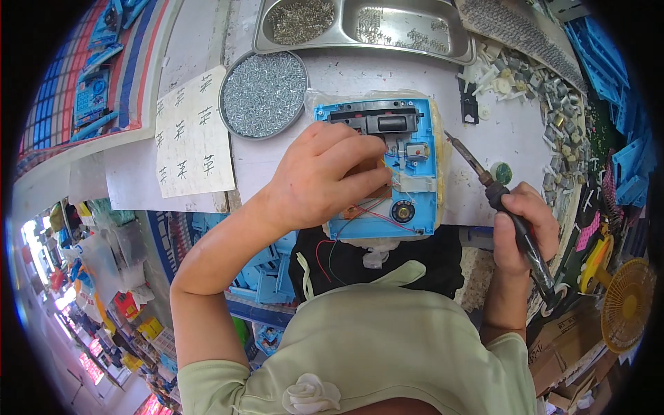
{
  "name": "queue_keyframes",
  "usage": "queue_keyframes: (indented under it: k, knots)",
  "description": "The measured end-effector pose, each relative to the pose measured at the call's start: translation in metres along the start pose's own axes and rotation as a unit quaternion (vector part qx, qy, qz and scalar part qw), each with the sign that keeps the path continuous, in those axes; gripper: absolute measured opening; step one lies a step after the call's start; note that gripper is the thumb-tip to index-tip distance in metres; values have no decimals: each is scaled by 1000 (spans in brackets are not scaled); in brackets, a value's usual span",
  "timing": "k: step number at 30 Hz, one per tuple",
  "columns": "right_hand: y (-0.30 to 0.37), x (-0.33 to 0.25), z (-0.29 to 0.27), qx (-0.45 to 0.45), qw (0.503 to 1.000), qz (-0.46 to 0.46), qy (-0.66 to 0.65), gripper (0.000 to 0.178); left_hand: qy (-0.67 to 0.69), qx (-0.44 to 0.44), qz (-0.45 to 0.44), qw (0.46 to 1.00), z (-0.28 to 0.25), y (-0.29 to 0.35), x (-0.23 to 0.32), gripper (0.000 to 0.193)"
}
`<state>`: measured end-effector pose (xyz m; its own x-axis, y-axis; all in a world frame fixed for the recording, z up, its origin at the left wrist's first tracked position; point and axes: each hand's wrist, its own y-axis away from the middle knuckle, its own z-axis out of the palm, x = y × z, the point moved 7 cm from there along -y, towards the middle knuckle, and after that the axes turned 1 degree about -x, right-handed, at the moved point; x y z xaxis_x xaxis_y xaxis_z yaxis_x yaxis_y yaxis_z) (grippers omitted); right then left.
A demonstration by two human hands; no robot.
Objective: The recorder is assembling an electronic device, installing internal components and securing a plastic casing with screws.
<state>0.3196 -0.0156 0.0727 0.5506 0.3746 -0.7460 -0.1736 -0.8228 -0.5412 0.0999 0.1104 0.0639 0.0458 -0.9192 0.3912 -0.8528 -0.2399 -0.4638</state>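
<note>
1. Grip first, from the head view: my right hand (pixel 520 225) is closed in a fist around the dark handle of a soldering iron (pixel 499 200). Its thin metal tip points up and to the left, toward the blue plastic housing (pixel 422 149), and ends just beside the right edge of that housing without touching it.
2. My left hand (pixel 325 173) lies on the housing from the left side. The fingers are bent and pressed on the middle part, near thin red and dark wires (pixel 366 211). I cannot tell if the fingertips pinch a wire or only press down.
3. The housing lies open and flat on the white tabletop (pixel 505 131), directly in front of me. It has a black part (pixel 380 121) along the top, a small grey part on the right side and a round dark speaker (pixel 402 211) in the lower right corner.
4. Behind the housing, to the left, stands a round tin of silver screws (pixel 263 93). A steel tray with two compartments (pixel 360 28) is at the far edge and holds more small metal parts.
5. A sheet of white paper with handwritten marks (pixel 192 138) lies left of the tin.
6. On the right, many small white and grey plastic parts (pixel 539 83) are spread on the tabletop, and a yellow fan (pixel 626 304) is at the lower right.
</note>
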Motion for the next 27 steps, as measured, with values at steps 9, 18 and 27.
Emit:
queue_keyframes:
  k: [9, 18, 27]
  knots:
    - [-3, 1, 3, -9, 1000, 19, -7, 24, 197, 82, -191, 958, 13, -4, -19, 20]
    - [-7, 16, 22, 28, 990, 77, -113, 37, 205, 59, -185, 959, 12, -17, -9, 19]
    - [-4, 19, 20, 11, 993, 83, -87, 32, 391, 90, -424, 812, 33, 4, -16, 12]
